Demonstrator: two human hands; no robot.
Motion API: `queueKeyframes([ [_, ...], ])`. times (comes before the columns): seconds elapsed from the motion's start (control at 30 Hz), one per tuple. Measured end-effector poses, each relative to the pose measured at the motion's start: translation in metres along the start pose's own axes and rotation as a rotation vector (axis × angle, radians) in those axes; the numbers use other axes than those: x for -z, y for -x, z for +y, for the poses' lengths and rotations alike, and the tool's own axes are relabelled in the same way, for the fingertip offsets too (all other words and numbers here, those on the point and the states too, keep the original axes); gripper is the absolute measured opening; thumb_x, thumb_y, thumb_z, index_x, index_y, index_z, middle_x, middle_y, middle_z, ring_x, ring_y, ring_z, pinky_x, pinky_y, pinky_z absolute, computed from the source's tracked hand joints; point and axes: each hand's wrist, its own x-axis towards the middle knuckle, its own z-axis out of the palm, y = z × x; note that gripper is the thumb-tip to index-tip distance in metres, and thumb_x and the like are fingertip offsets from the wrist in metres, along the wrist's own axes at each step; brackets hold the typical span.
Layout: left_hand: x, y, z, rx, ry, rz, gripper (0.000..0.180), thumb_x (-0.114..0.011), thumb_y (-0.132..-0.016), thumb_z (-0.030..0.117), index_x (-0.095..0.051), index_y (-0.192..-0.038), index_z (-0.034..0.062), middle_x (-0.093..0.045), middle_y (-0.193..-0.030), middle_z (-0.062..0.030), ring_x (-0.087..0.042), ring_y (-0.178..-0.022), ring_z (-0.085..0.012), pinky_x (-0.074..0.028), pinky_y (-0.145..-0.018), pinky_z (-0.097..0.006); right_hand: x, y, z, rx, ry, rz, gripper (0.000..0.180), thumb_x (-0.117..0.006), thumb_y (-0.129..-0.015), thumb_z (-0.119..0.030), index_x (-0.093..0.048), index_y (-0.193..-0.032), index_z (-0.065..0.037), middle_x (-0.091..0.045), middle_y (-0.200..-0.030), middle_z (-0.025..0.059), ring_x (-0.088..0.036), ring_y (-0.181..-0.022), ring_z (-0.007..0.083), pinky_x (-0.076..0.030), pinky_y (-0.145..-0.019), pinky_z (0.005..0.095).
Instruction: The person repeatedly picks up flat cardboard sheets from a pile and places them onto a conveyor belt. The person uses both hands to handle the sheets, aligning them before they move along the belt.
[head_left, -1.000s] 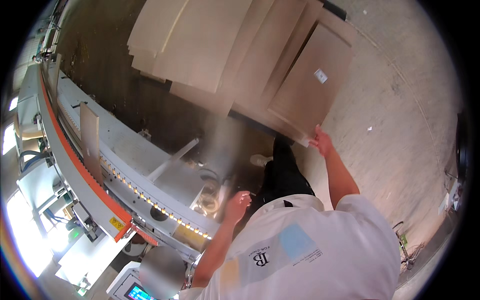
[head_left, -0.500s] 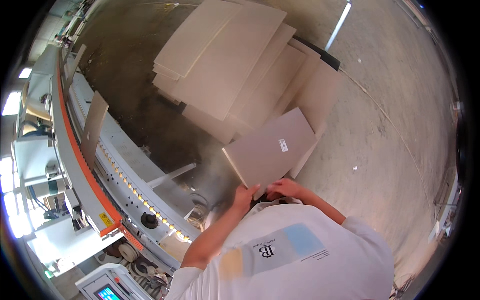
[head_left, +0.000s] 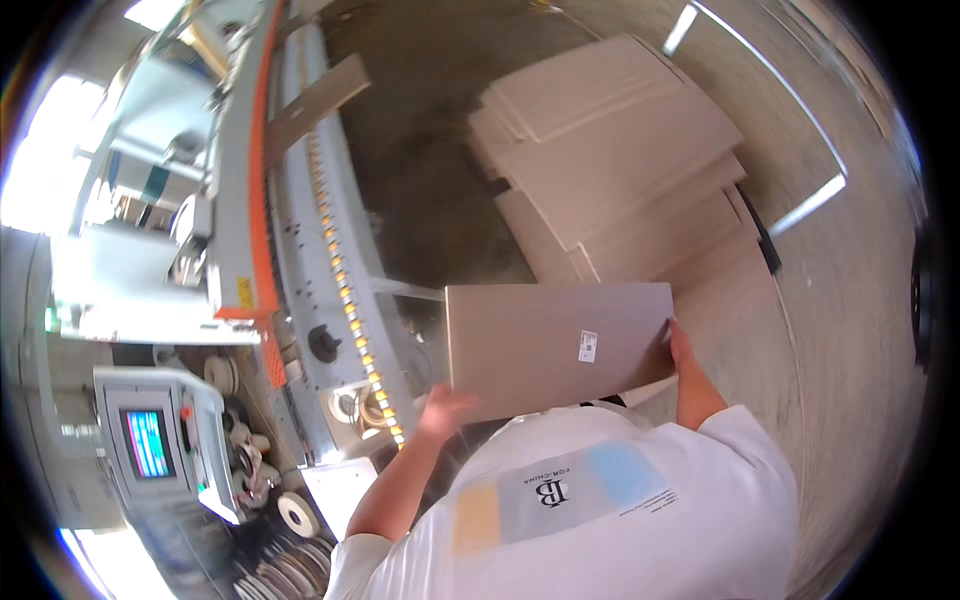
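In front of my shirt is a flat rectangular brown board [head_left: 530,345] with a small white label on its face. My right hand [head_left: 681,347] is closed on its right edge, with most of the fingers hidden behind the board. At the lower left corner, my left hand [head_left: 446,408] overlaps the board. Motion smears its fingers, so whether they grip the board or only touch it does not show.
Beyond the board lies an uneven stack of large brown boards [head_left: 630,150]. Along the left runs a long machine with an orange strip [head_left: 262,180] and yellow rollers [head_left: 345,293]; another board [head_left: 315,108] rests on it. A control panel [head_left: 150,443] and several tape rolls [head_left: 297,513] are nearer.
My view has turned left, bringing the control panel into fuller sight. The labelled board has swung from slanted to nearly level, and my right hand has shifted from its near corner to its right edge.
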Motion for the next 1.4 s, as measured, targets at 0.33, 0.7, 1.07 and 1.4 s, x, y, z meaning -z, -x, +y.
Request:
queueKeyframes([
  [0.33,0.083,0.056,0.008,-0.379,0.233,0.345,0.032,-0.062,-0.092,0.016,-0.064,-0.124,0.0113,-0.068,-0.119,-0.0095,-0.062,-0.113,-0.0260,-0.048,-0.097,-0.036,-0.125,0.057,-0.165,-0.054,-0.457,-0.085,0.076,-0.056,-0.095,-0.057,-0.054,-0.138,0.005,-0.061,-0.135,0.0142,-0.059,-0.123,0.0289,-0.046,-0.104,0.0424],
  [0.7,0.189,0.092,-0.016,-0.703,0.951,0.809,0.040,-0.050,-0.098,0.014,-0.047,-0.137,0.0065,-0.056,-0.129,-0.0054,-0.055,-0.118,-0.0194,-0.045,-0.099,-0.038,-0.280,0.153,-0.270,0.098,-0.390,-0.609,0.059,-0.060,-0.099,-0.038,-0.049,-0.139,0.004,-0.058,-0.134,0.0143,-0.057,-0.122,0.0276,-0.049,-0.100,0.0412],
  [1.07,0.161,0.076,-0.019,-0.591,0.540,1.116,0.077,-0.062,-0.087,0.000,-0.031,-0.157,0.0075,-0.027,-0.161,-0.0139,-0.030,-0.149,-0.0283,-0.037,-0.115,-0.039,-0.329,0.240,-0.353,0.163,0.219,-0.978,0.042,-0.061,-0.101,-0.026,-0.044,-0.131,-0.002,-0.059,-0.128,0.0149,-0.064,-0.109,0.0256,-0.055,-0.088,0.0413],
  [1.4,0.132,0.081,0.041,-0.496,0.670,1.115,0.068,-0.055,-0.089,-0.001,-0.037,-0.154,0.0010,-0.011,-0.170,-0.0090,-0.018,-0.155,-0.0260,-0.029,-0.119,-0.038,-0.368,0.226,-0.369,0.192,0.492,-1.164,0.043,-0.070,-0.094,-0.026,-0.049,-0.122,-0.001,-0.064,-0.112,0.0117,-0.064,-0.089,0.0174,-0.054,-0.072,0.0327],
])
